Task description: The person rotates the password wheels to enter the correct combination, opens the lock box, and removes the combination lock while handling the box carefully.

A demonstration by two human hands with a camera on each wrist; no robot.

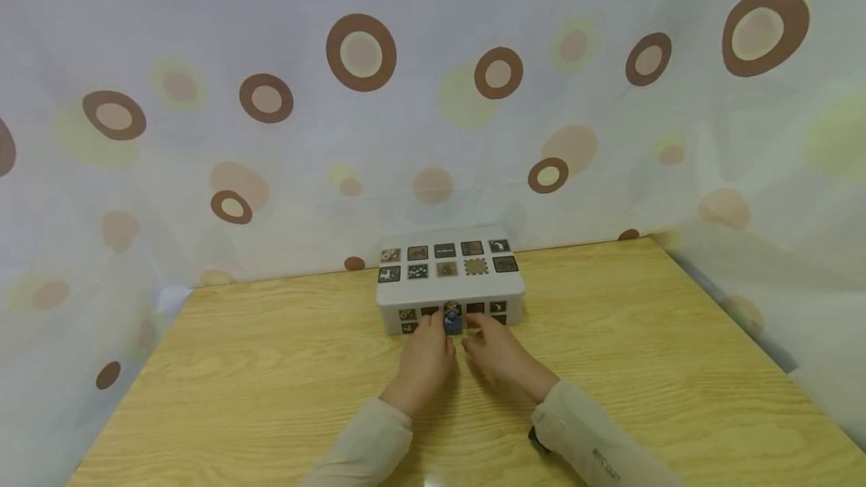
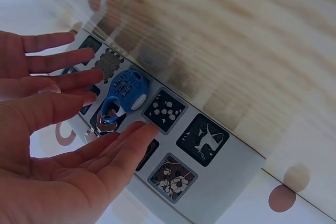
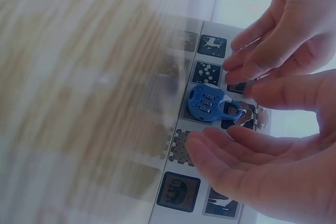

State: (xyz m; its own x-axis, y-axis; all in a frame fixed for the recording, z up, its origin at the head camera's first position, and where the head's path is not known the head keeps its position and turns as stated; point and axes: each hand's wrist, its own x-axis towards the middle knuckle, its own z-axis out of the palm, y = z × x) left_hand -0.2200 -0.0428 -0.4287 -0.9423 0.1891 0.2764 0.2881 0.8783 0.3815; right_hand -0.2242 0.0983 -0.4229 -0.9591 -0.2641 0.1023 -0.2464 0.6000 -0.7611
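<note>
Blue combination padlock (image 1: 452, 322) is flanked at white box (image 1: 443, 288) front edge by left hand (image 1: 425, 355) and right hand (image 1: 499, 349), both relaxed; tabletop (image 1: 271, 367) is exposed alongside.

Wood-grain table (image 1: 271, 367); white box (image 1: 446, 291) atop

A pale sheet (image 1: 399, 134) printed with brown, peach and yellow circles (image 1: 361, 52) spans nine through three o'clock, behind a wood-grain tabletop (image 1: 271, 367) reaching six o'clock.

Soft even light in head view, dimmer hazy wrist views, pale sheen on blurred tabletop (image 3: 79, 103)
</note>
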